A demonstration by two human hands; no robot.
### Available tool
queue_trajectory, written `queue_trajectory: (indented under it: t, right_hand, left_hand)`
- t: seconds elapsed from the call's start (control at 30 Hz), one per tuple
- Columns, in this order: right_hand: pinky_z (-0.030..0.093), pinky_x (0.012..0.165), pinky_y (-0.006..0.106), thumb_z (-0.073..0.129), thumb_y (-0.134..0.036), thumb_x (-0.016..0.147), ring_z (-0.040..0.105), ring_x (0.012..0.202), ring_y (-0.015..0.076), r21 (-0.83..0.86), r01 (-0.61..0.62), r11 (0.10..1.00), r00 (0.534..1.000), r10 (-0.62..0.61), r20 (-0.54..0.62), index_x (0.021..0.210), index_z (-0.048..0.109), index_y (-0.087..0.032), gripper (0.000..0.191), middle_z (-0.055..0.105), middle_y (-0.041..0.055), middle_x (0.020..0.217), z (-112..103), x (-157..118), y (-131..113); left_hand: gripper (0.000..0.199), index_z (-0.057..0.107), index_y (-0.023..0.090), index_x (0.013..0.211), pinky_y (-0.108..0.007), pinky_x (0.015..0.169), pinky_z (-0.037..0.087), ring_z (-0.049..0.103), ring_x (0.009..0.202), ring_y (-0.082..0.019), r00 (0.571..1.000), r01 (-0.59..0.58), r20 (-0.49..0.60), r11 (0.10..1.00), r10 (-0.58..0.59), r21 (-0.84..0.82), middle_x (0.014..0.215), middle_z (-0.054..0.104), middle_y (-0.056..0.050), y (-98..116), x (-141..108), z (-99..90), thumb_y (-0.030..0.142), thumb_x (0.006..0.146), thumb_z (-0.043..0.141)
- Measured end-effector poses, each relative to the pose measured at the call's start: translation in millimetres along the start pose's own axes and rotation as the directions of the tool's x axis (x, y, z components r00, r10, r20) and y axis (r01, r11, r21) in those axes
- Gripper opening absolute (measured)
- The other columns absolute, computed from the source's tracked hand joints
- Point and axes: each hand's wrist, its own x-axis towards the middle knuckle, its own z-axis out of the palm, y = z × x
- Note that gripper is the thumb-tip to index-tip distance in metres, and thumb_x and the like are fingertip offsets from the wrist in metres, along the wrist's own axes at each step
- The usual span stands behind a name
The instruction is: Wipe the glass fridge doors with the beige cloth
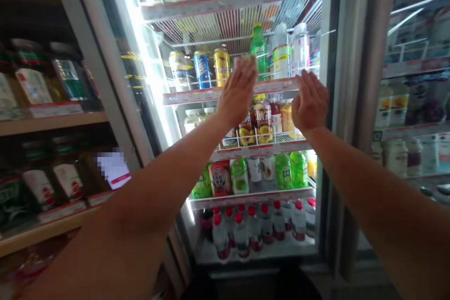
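In the head view a lit drinks cooler stands in front of me, behind a glass door (pixel 207 40). My left hand (pixel 239 91) is raised at the middle of the glass, holding a pale crumpled cloth (pixel 246 63) under its fingertips against the door. Whether it is fabric or paper I cannot make out. To the right, my right hand (pixel 311 101) rests with its fingers stretched out at the glass near the metal door frame (pixel 346 103), with nothing seen in it. Behind the hands are a green bottle (pixel 259 47) and a gold can (pixel 221 66).
Red-capped water bottles (pixel 241 234) fill the cooler's bottom, below shelves of cartons and other drinks. Wooden shelves (pixel 52 124) with dark bottles stand on the left, with a bright blurred-out screen (pixel 114 168) near their edge. Another glass-fronted cooler (pixel 415 126) is at the right.
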Motion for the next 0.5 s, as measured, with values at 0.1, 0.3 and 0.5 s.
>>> queue_trajectory:
  t: [0.1,0.3,0.5]
  right_hand:
    - [0.032,0.121,0.054,0.035,-0.017,0.094,0.035,0.152,0.0267,-0.013,0.01,1.0,1.0,-0.01,-0.011,0.153,0.044,-0.02,0.061,0.046,0.008,0.159,0.2,0.2,-0.5]
    - [0.031,0.123,0.051,0.036,-0.017,0.092,0.034,0.152,0.0255,0.003,-0.002,1.0,1.0,0.002,-0.014,0.151,0.048,-0.016,0.06,0.046,0.0092,0.159,-0.2,-0.6,-1.0]
    - [0.031,0.124,0.049,0.037,-0.017,0.092,0.035,0.152,0.0236,0.003,-0.001,1.0,1.0,0.001,-0.022,0.149,0.049,-0.015,0.059,0.047,0.0081,0.159,0.1,-1.4,-0.6]
  left_hand:
    - [0.057,0.03,0.014,0.159,-0.053,0.128,0.019,0.012,0.157,-0.024,0.958,-0.226,0.175,0.974,0.225,-0.016,0.165,0.033,-0.008,23.2,-5.6,2.7,0.014,0.102,0.028]
    - [0.056,0.035,0.015,0.158,-0.053,0.128,0.017,0.015,0.157,-0.028,1.0,0.02,-0.011,0.997,-0.019,0.073,0.163,0.036,-0.013,-15.4,5.2,-18.7,0.021,0.102,0.035]
    - [0.053,0.04,0.018,0.155,-0.056,0.126,0.022,0.021,0.156,-0.027,0.969,-0.174,0.187,0.983,0.159,0.065,0.16,0.041,-0.007,-20.5,-12.0,-26.7,0.022,0.103,0.032]
